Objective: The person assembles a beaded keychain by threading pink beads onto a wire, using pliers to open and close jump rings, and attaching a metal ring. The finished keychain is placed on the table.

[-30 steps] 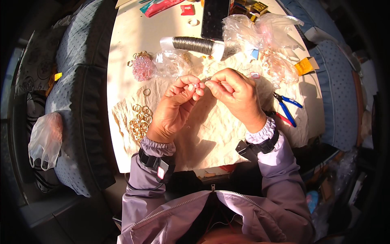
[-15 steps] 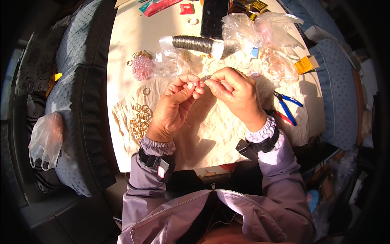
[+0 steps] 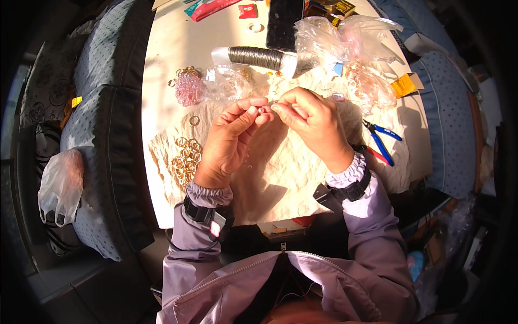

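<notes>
Over the cloth-covered table my left hand (image 3: 229, 141) pinches a small pink bead (image 3: 261, 110) between thumb and fingertips. My right hand (image 3: 317, 129) meets it from the other side, thumb and forefinger pressed together. What the right fingertips hold is too small to make out. Left of my left hand lies a heap of gold-coloured rings (image 3: 187, 158), with one single ring (image 3: 193, 121) above it. Farther back sits a mound of pink beads (image 3: 190, 90). Blue-handled cutters (image 3: 384, 141) lie to the right of my right hand.
A spool of dark wire (image 3: 256, 57) lies beyond my hands, near a clear plastic bag (image 3: 224, 83). More crumpled plastic bags (image 3: 350, 40), a yellow box (image 3: 404, 85) and a dark phone-like slab (image 3: 284, 24) occupy the back. Padded blue seats (image 3: 102, 140) flank the table.
My left fingers have shifted slightly around the bead, which shows more plainly now. My right hand has barely moved. Nothing else on the table has changed place.
</notes>
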`<state>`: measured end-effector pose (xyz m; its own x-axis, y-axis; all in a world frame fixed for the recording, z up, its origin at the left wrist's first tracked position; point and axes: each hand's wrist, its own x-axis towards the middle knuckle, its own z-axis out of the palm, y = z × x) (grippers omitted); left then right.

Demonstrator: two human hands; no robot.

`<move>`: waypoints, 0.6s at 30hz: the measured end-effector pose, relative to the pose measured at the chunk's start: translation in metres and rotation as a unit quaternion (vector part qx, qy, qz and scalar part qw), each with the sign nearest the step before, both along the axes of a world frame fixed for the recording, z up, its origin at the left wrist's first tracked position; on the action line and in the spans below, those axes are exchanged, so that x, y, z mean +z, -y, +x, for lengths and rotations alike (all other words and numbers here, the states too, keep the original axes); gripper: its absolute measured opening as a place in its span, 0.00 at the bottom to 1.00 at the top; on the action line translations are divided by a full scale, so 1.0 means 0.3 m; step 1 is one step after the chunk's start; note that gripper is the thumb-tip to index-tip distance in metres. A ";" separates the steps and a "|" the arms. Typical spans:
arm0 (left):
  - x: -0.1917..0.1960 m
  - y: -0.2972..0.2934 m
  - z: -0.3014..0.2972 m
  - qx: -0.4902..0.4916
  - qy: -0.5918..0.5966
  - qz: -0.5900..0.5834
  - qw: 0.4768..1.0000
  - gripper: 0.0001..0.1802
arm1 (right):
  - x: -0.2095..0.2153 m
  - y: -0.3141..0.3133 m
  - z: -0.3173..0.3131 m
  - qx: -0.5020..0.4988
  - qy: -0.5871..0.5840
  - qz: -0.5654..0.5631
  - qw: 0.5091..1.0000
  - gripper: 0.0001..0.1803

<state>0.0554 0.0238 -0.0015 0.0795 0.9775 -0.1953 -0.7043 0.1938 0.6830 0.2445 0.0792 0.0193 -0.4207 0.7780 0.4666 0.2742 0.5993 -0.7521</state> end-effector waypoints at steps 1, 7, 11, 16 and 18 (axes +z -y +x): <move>-0.001 -0.001 -0.001 -0.002 -0.003 -0.001 1.000 0.11 | 0.000 0.000 0.000 0.000 -0.001 -0.007 1.000 0.05; -0.010 -0.002 -0.005 -0.004 0.032 0.004 0.999 0.11 | 0.005 0.001 -0.001 0.015 -0.012 -0.051 0.999 0.04; -0.007 -0.003 -0.005 0.006 0.041 -0.006 0.999 0.11 | 0.010 0.001 0.001 0.017 0.002 -0.052 0.998 0.05; -0.003 0.000 -0.002 0.013 0.045 -0.005 0.999 0.11 | -0.004 -0.004 0.000 0.013 0.016 -0.047 0.999 0.05; -0.011 0.001 -0.007 0.010 0.049 -0.005 0.999 0.11 | -0.014 -0.007 -0.012 0.009 0.002 -0.020 1.000 0.05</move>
